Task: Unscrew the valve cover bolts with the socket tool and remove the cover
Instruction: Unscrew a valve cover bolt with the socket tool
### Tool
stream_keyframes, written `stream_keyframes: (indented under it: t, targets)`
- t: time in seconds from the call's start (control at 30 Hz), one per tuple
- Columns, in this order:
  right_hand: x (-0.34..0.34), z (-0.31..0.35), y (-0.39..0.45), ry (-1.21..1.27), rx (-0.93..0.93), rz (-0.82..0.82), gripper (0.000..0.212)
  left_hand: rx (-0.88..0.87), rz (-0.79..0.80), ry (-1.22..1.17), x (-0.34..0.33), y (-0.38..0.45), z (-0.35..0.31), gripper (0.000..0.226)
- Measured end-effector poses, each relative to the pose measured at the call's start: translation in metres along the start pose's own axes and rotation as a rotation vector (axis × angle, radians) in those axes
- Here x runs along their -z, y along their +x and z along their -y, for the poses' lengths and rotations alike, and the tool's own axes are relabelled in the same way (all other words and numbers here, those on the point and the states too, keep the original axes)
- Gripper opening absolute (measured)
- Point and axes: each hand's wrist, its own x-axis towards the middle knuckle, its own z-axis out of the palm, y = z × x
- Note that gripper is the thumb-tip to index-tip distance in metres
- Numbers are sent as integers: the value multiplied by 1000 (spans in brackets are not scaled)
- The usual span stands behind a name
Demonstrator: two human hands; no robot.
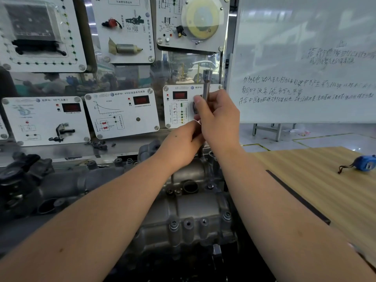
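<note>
Both hands meet over the far end of a cast-aluminium valve cover (pixel 191 204), working a socket tool (pixel 207 84) that stands nearly upright, long axis vertical, w/ its chrome socket end pointing up in front of the training boards. The right hand (pixel 218 119) is clenched round the tool's smooth steel shaft, thumb up along it. The left hand (pixel 183 145) sits just below, touching the right, fingers curled in at the tool's lower part; what exactly it pinches can't be made out. The tool's lower end drops behind the hands toward the cover's far edge, approx. where a bolt boss sits; contact is hidden.

The cover is dull grey, rough-cast, ribbed and rounded, running from near the camera away toward the boards, w/ a round filler opening (pixel 190 187) mid-way and a row of bolts (pixel 174 224) in raised bosses at the near end. At right, a pale wood-grain tabletop (pixel 317 180) carries a blue tape measure (pixel 365 162). Behind it, a whiteboard (pixel 305 58) w/ handwriting.
</note>
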Motion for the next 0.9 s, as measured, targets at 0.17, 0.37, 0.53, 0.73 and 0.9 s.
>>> stream_keyframes:
  t: [0.17, 0.37, 0.53, 0.73, 0.9]
  targets:
    - [-1, -1, 2, -33, 18, -30, 18, 16, 2, 3, -2, 0, 2, 14]
    - [2, -3, 4, 77, -23, 9, 14, 13, 65, -95, 4, -2, 6, 17]
    - [5, -2, 5, 166, -33, 56, 14, 25, 44, -63, 5, -1, 4, 17]
    - [6, -2, 5, 188, -15, 130, 23, 23, 17, -83, 2, 0, -1, 20]
    - [0, -2, 2, 128, -11, 114, 8, -14, -7, -61, 0, 0, 3, 7]
